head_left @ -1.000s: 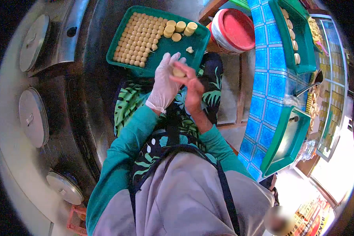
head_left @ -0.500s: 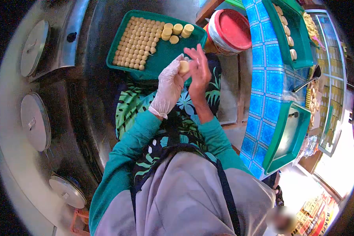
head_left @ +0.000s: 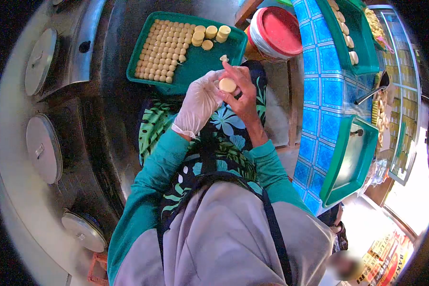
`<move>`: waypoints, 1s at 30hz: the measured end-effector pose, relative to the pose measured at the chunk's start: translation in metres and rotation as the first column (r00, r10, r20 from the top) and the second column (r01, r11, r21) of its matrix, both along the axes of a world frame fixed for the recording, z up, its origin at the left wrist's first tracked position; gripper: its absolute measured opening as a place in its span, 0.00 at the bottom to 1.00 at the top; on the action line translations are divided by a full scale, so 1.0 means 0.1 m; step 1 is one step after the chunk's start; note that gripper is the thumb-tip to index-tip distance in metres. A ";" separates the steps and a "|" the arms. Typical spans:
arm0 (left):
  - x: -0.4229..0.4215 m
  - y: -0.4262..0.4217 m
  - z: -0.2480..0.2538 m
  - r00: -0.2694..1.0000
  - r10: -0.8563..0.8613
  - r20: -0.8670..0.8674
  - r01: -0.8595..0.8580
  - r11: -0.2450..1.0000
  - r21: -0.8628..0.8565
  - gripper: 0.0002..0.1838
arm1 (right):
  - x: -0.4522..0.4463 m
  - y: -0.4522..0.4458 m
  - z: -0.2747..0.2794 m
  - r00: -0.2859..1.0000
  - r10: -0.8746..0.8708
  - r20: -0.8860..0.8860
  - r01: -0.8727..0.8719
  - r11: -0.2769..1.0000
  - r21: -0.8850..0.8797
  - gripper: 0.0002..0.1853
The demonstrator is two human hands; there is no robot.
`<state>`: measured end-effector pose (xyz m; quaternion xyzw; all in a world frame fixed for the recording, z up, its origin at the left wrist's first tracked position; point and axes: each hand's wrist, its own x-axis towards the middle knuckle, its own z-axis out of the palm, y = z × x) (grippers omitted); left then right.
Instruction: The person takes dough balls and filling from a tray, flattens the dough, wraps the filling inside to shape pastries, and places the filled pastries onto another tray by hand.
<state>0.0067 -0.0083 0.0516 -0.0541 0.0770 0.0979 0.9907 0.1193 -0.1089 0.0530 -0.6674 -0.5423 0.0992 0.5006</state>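
Note:
A flat, round piece of pale dough [head_left: 228, 85] is held between my hands above my lap, its round face toward me. My left hand [head_left: 199, 101], in a thin white glove, grips it from the left, with some fingers hidden behind it. My bare right hand [head_left: 244, 93] closes on its right side, thumb below and fingers above. Just past the right fingertips is a small pale scrap [head_left: 224, 58]. Beyond my hands, a green tray [head_left: 202, 70] carries rows of small dough balls [head_left: 162, 50] and several thicker discs [head_left: 210, 32], some stacked.
At right, a blue tiled-pattern tablecloth [head_left: 317, 90] lies under a green tray with pale oval pieces [head_left: 345, 35] and another green tray [head_left: 350, 162]. A red-lidded bucket [head_left: 279, 31] stands behind. On the left is a dark stove-like surface with round metal lids [head_left: 44, 148].
My right hand's spread, raised fingers have come down and closed around the dough disc. The disc now faces me more fully. The small scrap past the fingertips has come into view.

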 end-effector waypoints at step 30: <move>0.16 -0.06 -0.02 0.969 0.148 -0.196 -0.130 0.986 0.100 0.16 | -0.17 -0.03 -0.01 0.966 -0.260 0.009 0.259 0.963 0.075 0.38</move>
